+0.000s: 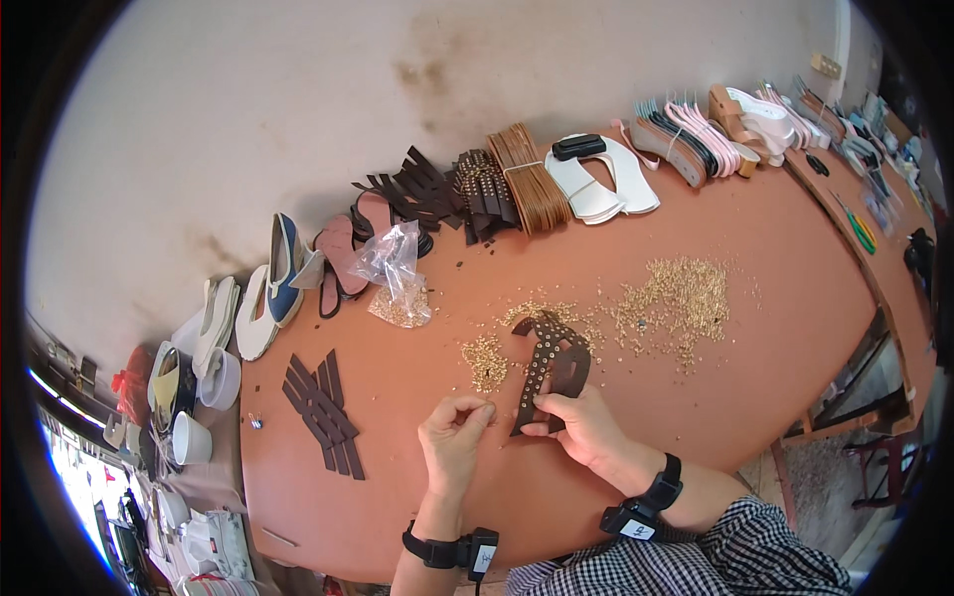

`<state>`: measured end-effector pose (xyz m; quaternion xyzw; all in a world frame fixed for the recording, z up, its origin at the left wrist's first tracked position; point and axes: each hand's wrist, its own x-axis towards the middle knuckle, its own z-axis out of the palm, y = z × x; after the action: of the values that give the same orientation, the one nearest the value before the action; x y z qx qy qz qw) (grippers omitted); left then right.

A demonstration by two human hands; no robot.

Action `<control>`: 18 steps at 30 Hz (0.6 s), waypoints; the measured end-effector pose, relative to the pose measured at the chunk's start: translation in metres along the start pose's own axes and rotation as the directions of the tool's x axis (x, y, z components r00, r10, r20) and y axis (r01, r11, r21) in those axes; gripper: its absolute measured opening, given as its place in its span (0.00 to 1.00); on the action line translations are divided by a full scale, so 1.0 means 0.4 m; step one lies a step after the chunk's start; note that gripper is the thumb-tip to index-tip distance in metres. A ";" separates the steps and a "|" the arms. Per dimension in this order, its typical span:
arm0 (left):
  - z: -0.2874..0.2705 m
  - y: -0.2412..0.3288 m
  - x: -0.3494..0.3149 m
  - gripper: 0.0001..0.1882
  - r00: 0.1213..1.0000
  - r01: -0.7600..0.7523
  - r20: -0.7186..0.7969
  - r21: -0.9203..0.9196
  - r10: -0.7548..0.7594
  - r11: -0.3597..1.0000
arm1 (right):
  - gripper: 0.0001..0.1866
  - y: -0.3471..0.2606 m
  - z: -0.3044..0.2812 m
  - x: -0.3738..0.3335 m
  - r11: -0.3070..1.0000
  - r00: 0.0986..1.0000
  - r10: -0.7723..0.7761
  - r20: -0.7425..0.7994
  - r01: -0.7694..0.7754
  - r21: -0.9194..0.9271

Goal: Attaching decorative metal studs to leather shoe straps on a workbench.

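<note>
Right hand grips a dark-brown, eyelet-studded shoe upper over the desk; left hand is pinched, contents indiscernible. A low sweep could scatter the loose gold-coloured eyelets.

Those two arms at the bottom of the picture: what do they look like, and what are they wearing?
The left fingers and right fingers are ungloved. Each wrist wears a black strap with a boxy black device, its white label darkly marked. A dark cable seems to hang below the left one. A black-and-white checked sleeve covers the upper right arm.
</note>
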<state>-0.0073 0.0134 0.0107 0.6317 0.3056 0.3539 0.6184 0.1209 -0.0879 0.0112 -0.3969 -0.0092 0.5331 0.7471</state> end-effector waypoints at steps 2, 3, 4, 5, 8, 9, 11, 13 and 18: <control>-0.001 -0.005 0.004 0.02 1.000 -0.018 -0.017 0.023 0.018 1.000 | 0.02 0.010 -0.011 0.008 1.000 1.000 0.015 0.003 -0.015 0.005; -0.002 -0.008 0.005 0.01 0.999 -0.026 -0.028 0.036 0.027 0.999 | 0.02 0.015 -0.016 0.012 1.000 1.000 0.025 0.006 -0.025 0.007; -0.002 -0.008 0.006 0.01 1.000 -0.018 -0.023 0.015 0.018 1.000 | 0.02 0.015 -0.015 0.012 0.999 0.999 0.040 0.004 -0.040 0.007; -0.001 -0.006 0.006 0.02 1.000 -0.009 -0.018 -0.007 0.009 1.000 | 0.03 0.012 -0.012 0.012 0.998 0.998 0.055 0.001 -0.055 0.007; 0.007 0.007 0.002 0.03 0.996 0.087 0.016 -0.098 -0.086 0.991 | 0.04 0.009 -0.014 0.009 0.996 0.997 0.081 -0.002 -0.081 0.033; 0.009 0.015 -0.001 0.03 0.992 0.126 0.030 -0.130 -0.123 0.983 | 0.05 0.009 -0.013 0.008 0.995 0.996 0.086 0.003 -0.086 0.045; 0.013 0.013 -0.013 0.05 0.998 0.039 0.057 -0.095 -0.033 0.995 | 0.05 0.011 -0.013 0.005 0.996 0.997 0.075 0.003 -0.075 0.045; 0.019 0.014 -0.017 0.07 0.993 -0.059 0.096 -0.033 0.062 0.998 | 0.05 0.011 -0.011 0.003 0.997 0.998 0.060 0.016 -0.061 0.053; 0.023 0.008 -0.018 0.11 0.956 -0.277 0.149 0.161 0.254 0.947 | 0.04 0.007 0.011 -0.018 0.995 0.995 0.043 0.096 -0.050 0.081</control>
<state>-0.0040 0.0020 0.0137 0.7416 0.2085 0.3642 0.5234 0.1136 -0.0909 0.0154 -0.3401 -0.0128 0.5683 0.7491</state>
